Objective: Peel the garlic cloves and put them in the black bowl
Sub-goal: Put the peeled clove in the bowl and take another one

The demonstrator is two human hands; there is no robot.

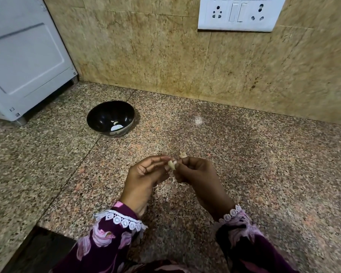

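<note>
Over the middle of the speckled granite counter [244, 154], both my hands meet around one pale garlic clove [171, 164]. My left hand [146, 178] pinches the clove between thumb and fingertips. My right hand [197, 174] has its fingers curled round garlic, with a scrap of papery skin [182, 154] sticking up above its knuckles. The black bowl [98, 117] stands farther back to the left, apart from both hands. Pale peeled garlic pieces [116, 126] lie in its bottom.
A white appliance [22, 62] stands on the counter at the far left, close to the bowl. A beige tiled wall with a white socket plate [238, 14] runs along the back. The counter's front edge drops off at the lower left [37, 226].
</note>
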